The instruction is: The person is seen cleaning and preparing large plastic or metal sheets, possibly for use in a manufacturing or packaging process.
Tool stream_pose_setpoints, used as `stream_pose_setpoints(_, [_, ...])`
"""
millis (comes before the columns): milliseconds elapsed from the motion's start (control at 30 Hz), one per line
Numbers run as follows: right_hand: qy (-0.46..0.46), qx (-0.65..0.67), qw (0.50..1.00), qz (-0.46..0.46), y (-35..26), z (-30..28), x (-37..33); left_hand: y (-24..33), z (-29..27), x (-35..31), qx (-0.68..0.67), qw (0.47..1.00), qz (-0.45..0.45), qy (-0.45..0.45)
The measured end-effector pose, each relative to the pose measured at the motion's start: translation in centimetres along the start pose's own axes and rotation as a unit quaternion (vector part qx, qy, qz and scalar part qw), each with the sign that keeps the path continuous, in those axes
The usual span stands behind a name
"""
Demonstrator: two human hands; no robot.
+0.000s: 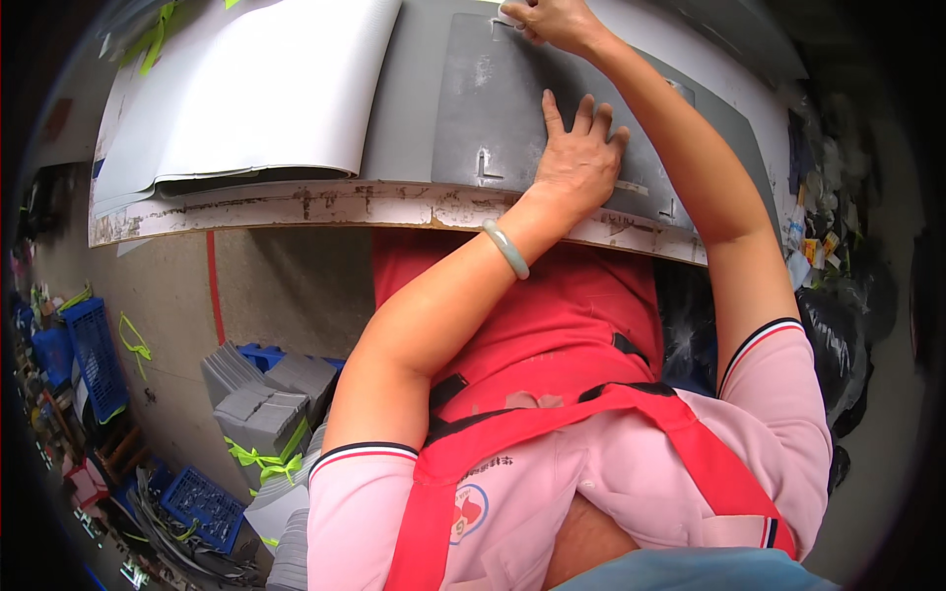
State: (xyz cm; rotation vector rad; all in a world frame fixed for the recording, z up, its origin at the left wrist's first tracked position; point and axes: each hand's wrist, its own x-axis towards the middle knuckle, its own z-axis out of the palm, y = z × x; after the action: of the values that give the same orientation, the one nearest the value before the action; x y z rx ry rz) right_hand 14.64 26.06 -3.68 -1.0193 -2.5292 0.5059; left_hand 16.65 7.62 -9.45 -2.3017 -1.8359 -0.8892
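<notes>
My left hand, a pale bangle at its wrist, lies with fingers spread on a dark grey flat template. This template has L-shaped cut-outs near its corners, with white smudges around them. It rests on a larger lighter grey sheet. At the template's far edge, my right hand is closed on a small white piece, beside a far corner cut-out. The fingers hide most of that piece, so its kind is unclear.
A white sheet lies folded over at the table's left. The worn white table edge runs before me. Below left stand stacked grey pieces tied with green strips, and blue crates. Black bags sit at the right.
</notes>
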Motion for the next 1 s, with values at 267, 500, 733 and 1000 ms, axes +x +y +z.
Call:
stream_pose_setpoints(267, [-0.07, 0.185, 0.951, 0.238, -3.9, 0.1, 0.6, -0.1, -0.4, -0.1, -0.008, 1.0, 0.005, 0.016])
stream_pose_setpoints(500, [-0.035, 0.293, 0.929, 0.225, -4.0, -0.4, -4.4, 0.0, 0.1, 0.0, -0.017, 0.999, 0.007, 0.032])
stream_pose_setpoints(733, [-0.229, 0.224, 0.936, 0.145, -10.3, -1.1, -12.0, -0.6, 2.2, -0.6, -0.12, 0.987, -0.016, 0.103])
stream_pose_setpoints(1000, [-0.268, 0.143, 0.941, 0.152, -10.5, 0.5, -12.0, -0.9, 0.4, -0.7, -0.025, 0.998, 0.034, 0.047])
